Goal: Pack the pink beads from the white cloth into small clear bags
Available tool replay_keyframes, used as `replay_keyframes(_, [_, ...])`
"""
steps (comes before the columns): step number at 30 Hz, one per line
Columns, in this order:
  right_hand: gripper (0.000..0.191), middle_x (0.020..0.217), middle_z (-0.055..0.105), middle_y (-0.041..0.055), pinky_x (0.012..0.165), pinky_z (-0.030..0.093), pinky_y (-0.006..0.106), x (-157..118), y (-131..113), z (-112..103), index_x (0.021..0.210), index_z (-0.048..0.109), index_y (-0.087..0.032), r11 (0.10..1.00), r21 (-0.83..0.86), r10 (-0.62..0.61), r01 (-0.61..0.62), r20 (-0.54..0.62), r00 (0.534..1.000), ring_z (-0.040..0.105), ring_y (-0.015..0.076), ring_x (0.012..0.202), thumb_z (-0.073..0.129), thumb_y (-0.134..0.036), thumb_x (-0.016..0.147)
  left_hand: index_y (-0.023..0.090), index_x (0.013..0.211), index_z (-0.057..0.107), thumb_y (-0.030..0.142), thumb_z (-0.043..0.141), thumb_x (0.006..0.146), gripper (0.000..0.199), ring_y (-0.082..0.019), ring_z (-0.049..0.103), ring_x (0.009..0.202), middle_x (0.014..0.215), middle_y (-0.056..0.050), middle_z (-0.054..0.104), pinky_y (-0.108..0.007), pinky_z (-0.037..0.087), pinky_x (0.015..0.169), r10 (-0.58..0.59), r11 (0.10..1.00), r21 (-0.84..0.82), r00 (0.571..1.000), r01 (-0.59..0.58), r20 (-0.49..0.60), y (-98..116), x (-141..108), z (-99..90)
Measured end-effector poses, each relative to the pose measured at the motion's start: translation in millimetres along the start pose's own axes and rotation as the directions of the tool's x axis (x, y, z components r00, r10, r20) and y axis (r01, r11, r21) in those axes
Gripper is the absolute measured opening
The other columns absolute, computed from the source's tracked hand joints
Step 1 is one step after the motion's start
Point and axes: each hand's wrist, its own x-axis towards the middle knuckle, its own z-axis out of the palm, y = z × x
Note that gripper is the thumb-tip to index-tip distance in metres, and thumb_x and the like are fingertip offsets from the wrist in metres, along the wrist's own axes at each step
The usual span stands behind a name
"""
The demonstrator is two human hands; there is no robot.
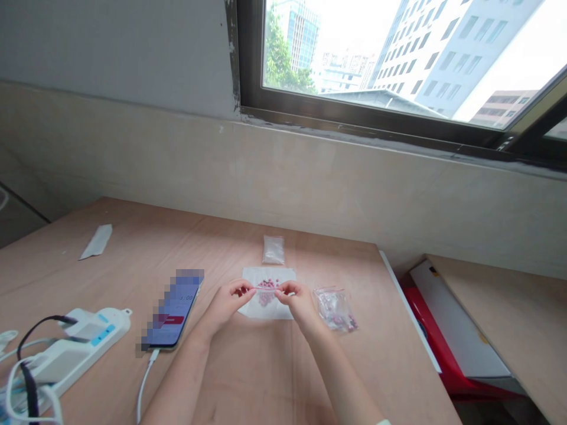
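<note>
Pale plywood tabletop (pixel 133 260), one entry. We logged the left hand (pixel 229 302) and right hand (pixel 299 300), both closed in fingertip pinches on a thin pink strand (pixel 266 287), above a heap of small pink beads (pixel 266 293) on a white paper sheet (pixel 284 310). We judged that a slackened pinch could drop the strand, and a bump could scatter beads off the sheet. Right of it lay a clear plastic bag of beads (pixel 335 310); farther, a small clear bag (pixel 273 249). Near left, a black smartphone (pixel 172 310) and white power strip (pixel 95 330) sat beside the left forearm (pixel 186 369), not obstructing the hands.
</note>
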Motion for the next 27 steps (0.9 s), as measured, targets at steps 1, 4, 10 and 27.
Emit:
replay_keyframes(1, [0.012, 0.054, 0.050, -0.0019, 0.057, 0.034, 0.023, 1.6, -2.1, 0.8, 0.052, 0.056, -0.017, 1.000, 0.000, -0.020, 0.020, 0.001, 1.000, 0.045, 0.0110, 0.055, 0.064, -0.026, 0.053, 0.016, 0.062, 0.060, 0.035, 0.053, 0.067, 0.021, -0.016, 0.051, 0.067, 0.065, -0.001, 0.057, -0.024, 0.038, 0.062, 0.017, 1.000, 0.011, 1.000, -0.017, -0.004, 0.3, 2.9, -0.8])
replay_keyframes(4, [0.016, 0.058, 0.054, -0.0002, 0.061, 0.036, 0.024, 6.8, -8.1, 3.3, 0.057, 0.057, -0.016, 0.998, 0.042, -0.049, 0.046, 0.064, 0.997, 0.047, 0.0120, 0.059, 0.062, -0.031, 0.056, 0.016, 0.066, 0.060, 0.035, 0.052, 0.068, 0.020, -0.016, 0.051, 0.068, 0.068, -0.002, 0.058, -0.024, 0.038, 0.064, 0.010, 1.000, -0.005, 1.000, -0.010, -0.008, 2.9, 9.5, -3.5])
replay_keyframes(10, [0.016, 0.052, 0.052, -0.0023, 0.054, 0.035, 0.023, 9.5, -9.9, 10.0, 0.054, 0.053, -0.016, 0.992, 0.128, -0.015, 0.003, 0.093, 0.996, 0.045, 0.0100, 0.051, 0.065, -0.027, 0.052, 0.016, 0.067, 0.055, 0.042, 0.047, 0.071, 0.028, -0.014, 0.049, 0.062, 0.064, 0.000, 0.054, -0.021, 0.037, 0.056, -0.078, 0.990, -0.109, 0.986, 0.094, 0.148, 8.6, 7.5, -1.5])
replay_keyframes(27, [0.022, 0.053, 0.056, 0.0000, 0.057, 0.036, 0.025, 0.0, 7.4, 13.9, 0.052, 0.055, -0.016, 0.990, 0.138, 0.024, -0.029, 0.040, 0.999, 0.049, 0.0122, 0.054, 0.067, -0.033, 0.050, 0.016, 0.064, 0.058, 0.038, 0.047, 0.072, 0.025, -0.014, 0.050, 0.067, 0.066, 0.000, 0.056, -0.022, 0.036, 0.062, -0.027, 0.997, -0.070, 0.986, 0.039, 0.163, 0.1, -3.2, 14.2])
